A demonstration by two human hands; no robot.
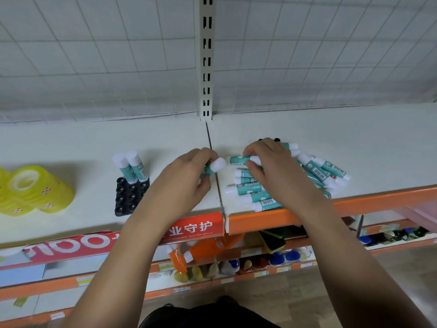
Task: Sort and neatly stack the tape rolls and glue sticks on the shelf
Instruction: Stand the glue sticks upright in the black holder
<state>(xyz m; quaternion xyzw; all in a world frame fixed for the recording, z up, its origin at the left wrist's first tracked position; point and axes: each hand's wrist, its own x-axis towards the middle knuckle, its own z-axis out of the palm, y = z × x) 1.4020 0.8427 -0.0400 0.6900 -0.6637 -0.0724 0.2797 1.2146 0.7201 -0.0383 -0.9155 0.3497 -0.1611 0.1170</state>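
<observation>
Several yellow tape rolls (35, 190) lie bunched at the far left of the shelf (71, 143). Right of them sits a black tray (128, 201) with two upright glue sticks (132, 168) standing side by side at its back end. Your left hand (189, 176) is next, at the seam between the two shelf boards, its fingers curled round a white-capped glue stick (216, 165) whose cap points right. Just beside it, your right hand (274, 171) pinches a teal glue stick (242, 160) that lies sideways, with the thumb below and the fingers above. Under and around that hand sprawls a loose pile of glue sticks (254, 189) at mixed angles, reaching the shelf's orange front edge.
</observation>
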